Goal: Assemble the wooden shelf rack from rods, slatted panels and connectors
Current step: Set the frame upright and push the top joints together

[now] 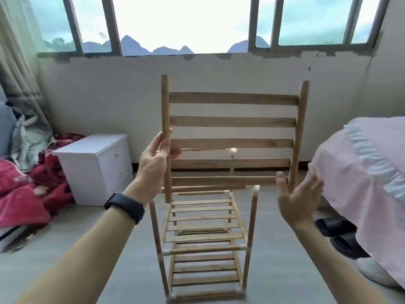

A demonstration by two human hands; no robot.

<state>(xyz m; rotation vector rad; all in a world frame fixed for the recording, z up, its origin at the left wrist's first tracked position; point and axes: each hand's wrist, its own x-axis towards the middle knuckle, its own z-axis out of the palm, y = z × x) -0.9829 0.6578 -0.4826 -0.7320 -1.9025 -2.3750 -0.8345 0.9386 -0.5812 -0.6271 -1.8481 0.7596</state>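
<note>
At the left rail (165, 102) of the raised slatted panel (232, 121), fingers (174, 151) curl round the wood from behind and the thumb closes on the near side, so the left hand (153, 159) grips the rail about halfway up. A dark watch (125, 207) sits on that wrist. The right hand (295, 200) is open, palm turned inward and fingers spread and straight, just beside the lower end of the right rail (301, 119). It is blurred, and I cannot tell whether it touches the wood.

So the panel hangs upright in the air, carried by the left hand alone, directly above the half-built rack (203, 238). That rack stands on the floor (109, 249) with two slatted shelves already in and posts rising from it. A white connector (256, 189) caps the near right post.

My judgement is that the step in hand is fitting the top shelf. Next the right hand needs to take the right rail, then both hands must tip the panel flat and line its rail ends up with the connectors before pressing them in.

A white bedside cabinet (94, 167) stands to the left and a pink-covered bed (361, 172) to the right.
</note>
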